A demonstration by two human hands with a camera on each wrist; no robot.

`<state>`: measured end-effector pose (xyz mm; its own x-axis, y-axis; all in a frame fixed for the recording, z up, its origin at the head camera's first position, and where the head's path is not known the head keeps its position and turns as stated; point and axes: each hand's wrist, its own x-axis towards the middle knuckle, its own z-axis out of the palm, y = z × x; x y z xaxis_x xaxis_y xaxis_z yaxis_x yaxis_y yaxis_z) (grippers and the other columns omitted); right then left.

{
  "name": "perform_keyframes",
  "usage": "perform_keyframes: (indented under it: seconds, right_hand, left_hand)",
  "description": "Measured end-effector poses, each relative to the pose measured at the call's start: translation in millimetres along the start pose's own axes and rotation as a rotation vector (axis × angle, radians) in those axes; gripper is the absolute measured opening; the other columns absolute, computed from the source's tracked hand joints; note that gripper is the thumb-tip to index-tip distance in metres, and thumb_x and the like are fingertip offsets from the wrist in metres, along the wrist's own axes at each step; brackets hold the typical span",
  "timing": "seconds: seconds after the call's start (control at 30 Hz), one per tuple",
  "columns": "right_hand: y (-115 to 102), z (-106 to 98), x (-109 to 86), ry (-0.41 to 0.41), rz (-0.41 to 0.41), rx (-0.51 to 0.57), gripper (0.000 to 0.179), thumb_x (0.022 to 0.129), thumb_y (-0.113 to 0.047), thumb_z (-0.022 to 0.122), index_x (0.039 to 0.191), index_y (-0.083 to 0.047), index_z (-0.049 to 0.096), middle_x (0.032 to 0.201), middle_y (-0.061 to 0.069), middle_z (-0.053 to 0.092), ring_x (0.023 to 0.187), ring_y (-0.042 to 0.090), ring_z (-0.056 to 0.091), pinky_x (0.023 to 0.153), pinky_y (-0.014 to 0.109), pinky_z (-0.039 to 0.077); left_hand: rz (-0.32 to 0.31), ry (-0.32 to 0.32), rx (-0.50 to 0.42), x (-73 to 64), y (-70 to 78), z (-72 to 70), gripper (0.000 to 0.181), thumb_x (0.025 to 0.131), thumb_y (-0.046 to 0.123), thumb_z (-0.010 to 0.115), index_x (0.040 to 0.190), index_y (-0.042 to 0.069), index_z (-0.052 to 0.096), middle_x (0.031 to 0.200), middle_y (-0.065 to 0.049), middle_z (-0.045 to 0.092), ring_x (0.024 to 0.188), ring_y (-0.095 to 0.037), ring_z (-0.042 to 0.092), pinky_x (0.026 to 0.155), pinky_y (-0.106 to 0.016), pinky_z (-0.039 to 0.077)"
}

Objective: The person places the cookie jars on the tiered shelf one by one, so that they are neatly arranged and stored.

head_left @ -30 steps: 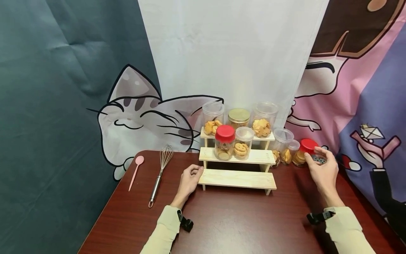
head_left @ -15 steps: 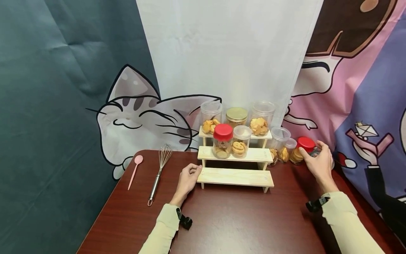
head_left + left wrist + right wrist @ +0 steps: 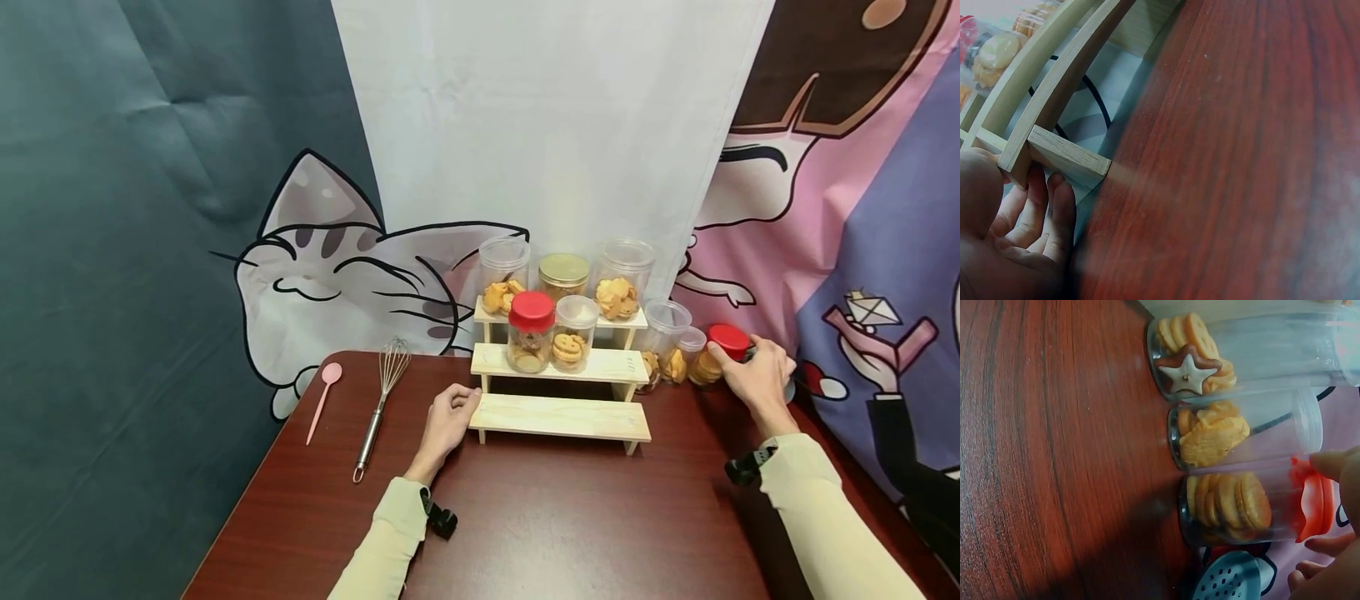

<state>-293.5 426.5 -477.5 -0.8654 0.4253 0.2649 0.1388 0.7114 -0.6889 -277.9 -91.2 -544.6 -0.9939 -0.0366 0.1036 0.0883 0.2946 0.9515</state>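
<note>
1. A clear cylindrical cookie jar (image 3: 1229,500) with a red lid (image 3: 1317,506) stands upright, long axis vertical, on the reddish-brown wooden tabletop (image 3: 570,517).
2. Right hand (image 3: 759,379) spans the lid, closer than a second ago; whether its fingers grip, I cannot tell.
3. Left hand (image 3: 448,421) pinches a pale wooden three-tier rack (image 3: 558,415).

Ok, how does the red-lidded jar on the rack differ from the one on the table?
Rack jar stands on the middle tier; table jar on the tabletop.
Rack jar mixes dark and pale cookies; table jar holds golden biscuits.
Right hand is at table jar; rack jar is untouched.
Both: red-lidded, clear, upright.
</note>
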Motion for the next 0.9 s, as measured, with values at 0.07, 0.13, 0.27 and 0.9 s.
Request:
perform_keyframes:
  seconds: [0.07, 0.13, 0.27, 0.9]
  right_hand:
    - [2, 0, 0.2, 0.000, -0.021, -0.004, 0.081, 0.100, -0.047, 0.070, 0.148, 0.015, 0.050, 0.149, 0.043, 0.049, 0.136, 0.061, 0.033, 0.110, 0.069, 0.022]
    - [4, 1, 0.0, 0.009, -0.034, 0.006, 0.077, 0.099, -0.047, 0.072, 0.143, 0.014, 0.056, 0.145, 0.042, 0.053, 0.133, 0.060, 0.035, 0.106, 0.068, 0.023]
    - [7, 0, -0.7, -0.005, 0.005, 0.037, 0.081, 0.100, -0.050, 0.072, 0.149, 0.011, 0.053, 0.151, 0.040, 0.051, 0.138, 0.060, 0.033, 0.112, 0.069, 0.024]
    - [0, 6, -23.3, 0.185, 0.122, 0.272, 0.080, 0.096, -0.048, 0.080, 0.160, -0.016, 0.044, 0.152, 0.018, 0.061, 0.111, 0.004, 0.059, 0.092, 0.010, 0.041]
  left_hand:
    - [-0.001, 0.000, 0.000, 0.4, 0.4, 0.1, 0.024, 0.104, 0.037, 0.073, 0.103, 0.014, 0.078, 0.094, -0.004, 0.082, 0.085, -0.008, 0.069, 0.081, -0.026, 0.053]
    - [0.001, 0.001, 0.001, 0.7, 0.4, 0.3, 0.024, 0.104, 0.037, 0.073, 0.103, 0.014, 0.078, 0.094, -0.004, 0.082, 0.085, -0.008, 0.069, 0.081, -0.026, 0.053]
    - [0.000, -0.002, 0.000, 0.6, 0.4, 0.4, 0.022, 0.105, 0.035, 0.073, 0.103, 0.014, 0.078, 0.093, -0.004, 0.082, 0.084, -0.008, 0.069, 0.081, -0.025, 0.052]
    - [0.004, -0.009, -0.007, 0.1, 1.6, -0.4, 0.022, 0.105, 0.033, 0.073, 0.103, 0.012, 0.077, 0.092, -0.005, 0.081, 0.080, -0.008, 0.068, 0.077, -0.024, 0.052]
